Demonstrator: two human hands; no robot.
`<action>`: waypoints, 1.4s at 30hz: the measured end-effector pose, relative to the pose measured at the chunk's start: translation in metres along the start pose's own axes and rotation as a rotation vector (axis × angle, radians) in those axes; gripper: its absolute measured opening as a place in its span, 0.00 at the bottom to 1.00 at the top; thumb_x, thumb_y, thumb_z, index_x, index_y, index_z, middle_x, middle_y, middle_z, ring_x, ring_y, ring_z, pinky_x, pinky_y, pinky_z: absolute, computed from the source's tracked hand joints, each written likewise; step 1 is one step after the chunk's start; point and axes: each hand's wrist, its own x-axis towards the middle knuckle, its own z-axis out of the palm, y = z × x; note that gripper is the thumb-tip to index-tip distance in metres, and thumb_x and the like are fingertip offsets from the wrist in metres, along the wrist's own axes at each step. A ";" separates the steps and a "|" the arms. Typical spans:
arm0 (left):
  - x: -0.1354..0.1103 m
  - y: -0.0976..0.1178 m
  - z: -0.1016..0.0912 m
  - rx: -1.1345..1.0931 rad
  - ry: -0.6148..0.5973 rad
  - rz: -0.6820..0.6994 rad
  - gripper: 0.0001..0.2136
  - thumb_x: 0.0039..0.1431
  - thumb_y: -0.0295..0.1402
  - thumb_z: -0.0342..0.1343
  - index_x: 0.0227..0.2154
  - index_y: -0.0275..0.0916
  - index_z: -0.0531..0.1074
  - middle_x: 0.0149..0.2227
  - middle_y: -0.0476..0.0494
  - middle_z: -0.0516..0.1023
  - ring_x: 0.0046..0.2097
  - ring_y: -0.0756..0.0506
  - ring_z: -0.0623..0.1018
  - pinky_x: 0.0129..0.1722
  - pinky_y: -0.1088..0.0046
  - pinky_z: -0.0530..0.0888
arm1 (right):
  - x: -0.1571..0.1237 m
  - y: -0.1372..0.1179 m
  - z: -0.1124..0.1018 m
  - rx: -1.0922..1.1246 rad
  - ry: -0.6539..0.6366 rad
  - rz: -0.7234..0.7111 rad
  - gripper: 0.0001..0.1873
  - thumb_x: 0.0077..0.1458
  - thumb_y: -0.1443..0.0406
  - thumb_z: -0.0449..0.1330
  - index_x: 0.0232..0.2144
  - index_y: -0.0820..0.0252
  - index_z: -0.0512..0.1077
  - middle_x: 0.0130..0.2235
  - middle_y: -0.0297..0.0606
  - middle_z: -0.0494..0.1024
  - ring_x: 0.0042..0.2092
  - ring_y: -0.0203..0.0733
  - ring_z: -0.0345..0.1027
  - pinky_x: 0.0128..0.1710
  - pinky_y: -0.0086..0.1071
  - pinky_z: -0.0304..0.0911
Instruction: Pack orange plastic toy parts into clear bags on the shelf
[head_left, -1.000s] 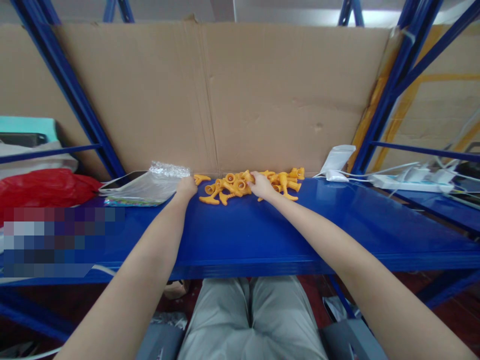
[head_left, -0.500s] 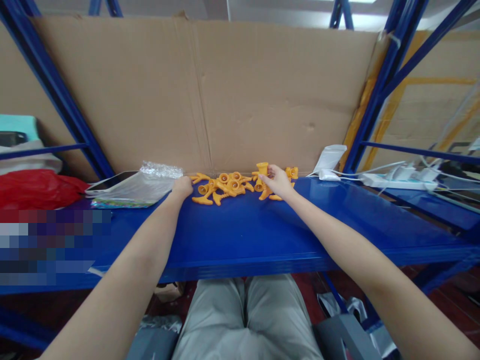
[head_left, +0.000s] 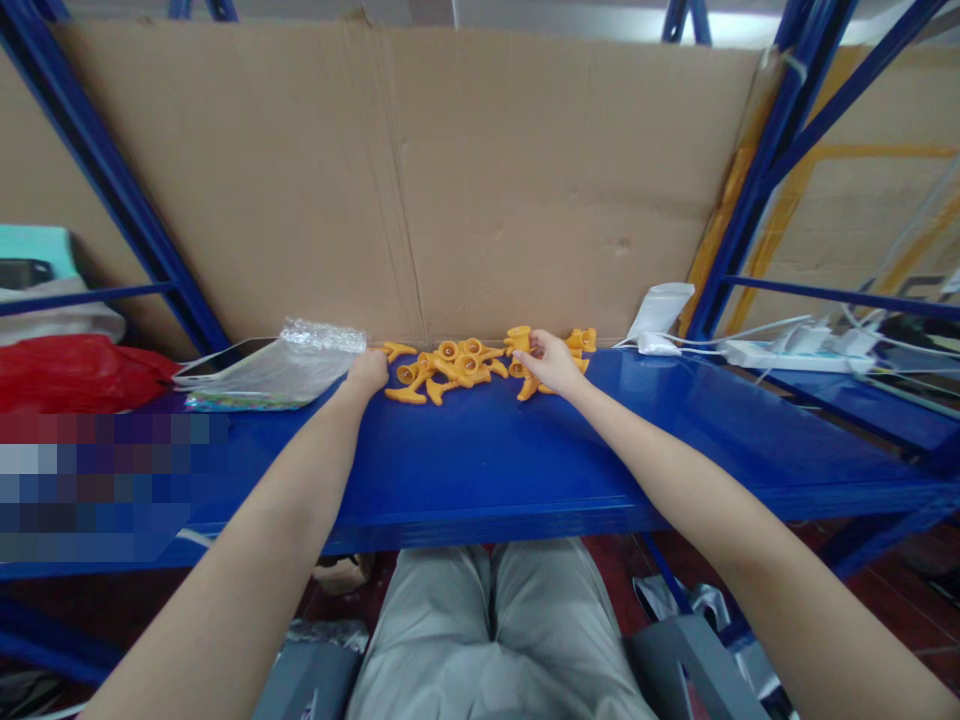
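Observation:
A pile of orange-yellow plastic pieces (head_left: 466,372), with round cup-shaped ends and curved, branching parts, lies along the back of the blue shelf (head_left: 480,460). My right hand (head_left: 552,362) pinches one orange plastic piece (head_left: 518,339), its wide round end up, over a smaller cluster on the right. Other pieces (head_left: 582,341) show just beyond that hand. At the pile's left end, my left hand (head_left: 367,372) is closed, resting near a branching piece (head_left: 399,351). What its fingers hold, if anything, is hidden.
A clear plastic bag and flat items (head_left: 277,375) lie left of my left hand, before a red bag (head_left: 82,373). A cardboard sheet (head_left: 525,180) stands behind the shelf. A white stand (head_left: 660,320) and a power strip with cables (head_left: 795,356) are on the right.
The piece in my right hand has shifted slightly left and tilted a little. My left hand stays almost where it was. The whole view has moved slightly.

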 end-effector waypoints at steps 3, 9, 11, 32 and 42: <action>0.002 0.000 0.003 0.025 0.011 0.017 0.19 0.55 0.23 0.47 0.47 0.33 0.76 0.50 0.35 0.78 0.51 0.40 0.77 0.49 0.72 0.71 | 0.001 0.003 0.000 0.018 0.008 -0.025 0.09 0.51 0.65 0.61 0.36 0.62 0.70 0.38 0.43 0.78 0.39 0.45 0.74 0.43 0.40 0.69; 0.006 0.000 0.008 0.008 0.003 0.037 0.18 0.54 0.26 0.49 0.45 0.32 0.77 0.50 0.33 0.77 0.53 0.38 0.76 0.51 0.71 0.70 | 0.003 0.010 0.002 0.038 0.007 -0.028 0.08 0.51 0.63 0.61 0.33 0.61 0.69 0.36 0.42 0.78 0.39 0.44 0.74 0.43 0.41 0.69; 0.006 0.000 0.010 -0.016 0.014 0.022 0.17 0.53 0.27 0.50 0.44 0.32 0.77 0.49 0.32 0.78 0.53 0.37 0.75 0.52 0.69 0.70 | 0.003 0.011 0.003 0.043 -0.002 -0.028 0.08 0.51 0.62 0.61 0.32 0.60 0.69 0.36 0.41 0.78 0.39 0.44 0.74 0.43 0.41 0.69; -0.065 0.127 -0.085 -0.956 0.181 0.396 0.09 0.56 0.28 0.53 0.35 0.37 0.78 0.38 0.41 0.82 0.39 0.45 0.79 0.44 0.65 0.76 | 0.007 0.017 0.000 0.130 0.111 -0.072 0.21 0.48 0.57 0.63 0.44 0.58 0.68 0.35 0.38 0.76 0.37 0.42 0.71 0.43 0.41 0.68; -0.086 0.157 -0.035 -1.033 -0.008 0.556 0.21 0.61 0.35 0.54 0.56 0.33 0.67 0.39 0.39 0.80 0.36 0.47 0.78 0.39 0.70 0.75 | 0.012 0.010 -0.008 0.127 0.094 -0.117 0.24 0.52 0.55 0.62 0.49 0.58 0.67 0.38 0.39 0.75 0.38 0.42 0.69 0.42 0.41 0.67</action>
